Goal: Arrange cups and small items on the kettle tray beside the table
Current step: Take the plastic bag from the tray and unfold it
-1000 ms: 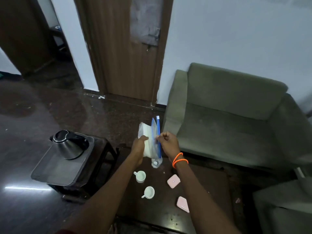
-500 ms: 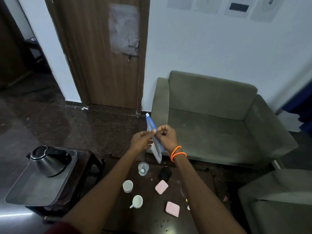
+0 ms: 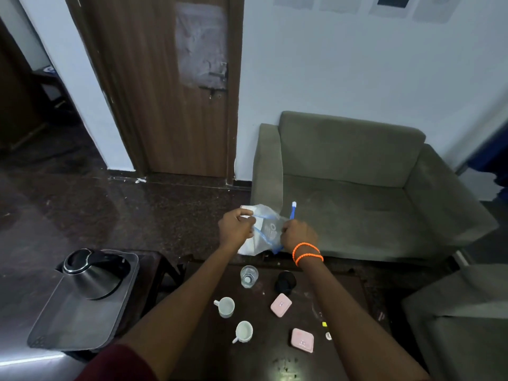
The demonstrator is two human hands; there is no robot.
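- Head view, looking down over two outstretched arms at a dark low worktop (image 3: 275, 361), with a grey sofa (image 3: 357, 188) beyond its far edge and a wooden door (image 3: 165, 92) behind.
- Both hands are raised above the worktop's far edge, holding a clear plastic zip bag (image 3: 265, 232) with a blue seal between them.
- The left hand (image 3: 235, 228) has its grip pinched on the bag's left side; the right hand (image 3: 298, 234), with orange bands at the wrist, has its grip curled round the blue seal strip. The hands are held apart, probably to pull the bag's mouth open or to press it closed; which one cannot be told.
- The bag seems to hold something white, but what it is cannot be made out.
- On the worktop, nothing touching: a clear glass (image 3: 249, 276) and a small black object (image 3: 286, 281) near the far edge, two white cups (image 3: 227, 307) (image 3: 244, 331) towards the left side, two pink cases (image 3: 281, 305) (image 3: 302, 340) towards the right.
- The kettle tray (image 3: 71, 325) sits on a low stand just beside the worktop's left edge. A steel kettle (image 3: 92, 273) occupies its far end, leaving the near part free for the cups.
- Judged from this layout, no cup or small item is on the tray yet.
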